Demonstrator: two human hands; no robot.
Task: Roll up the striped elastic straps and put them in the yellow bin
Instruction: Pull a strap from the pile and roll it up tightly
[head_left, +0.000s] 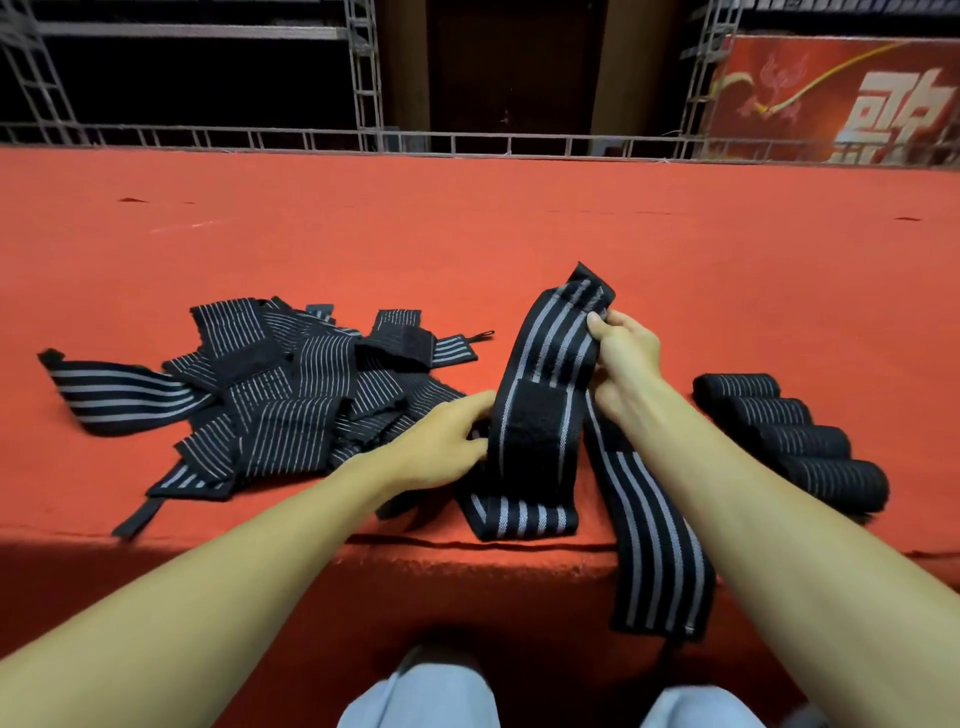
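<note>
Striped strap (540, 415): soft, stretchy, light.
Right hand (626, 364): pinches its 12 o'clock fold.
Left hand (441, 441): grips 9 o'clock edge.

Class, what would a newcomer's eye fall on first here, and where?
A long black elastic strap with grey stripes rises at centre, pinched near its top by the right hand, the left hand gripping its side. Left of it lies a loose pile of striped straps; right, four rolled straps, on red felt.
</note>
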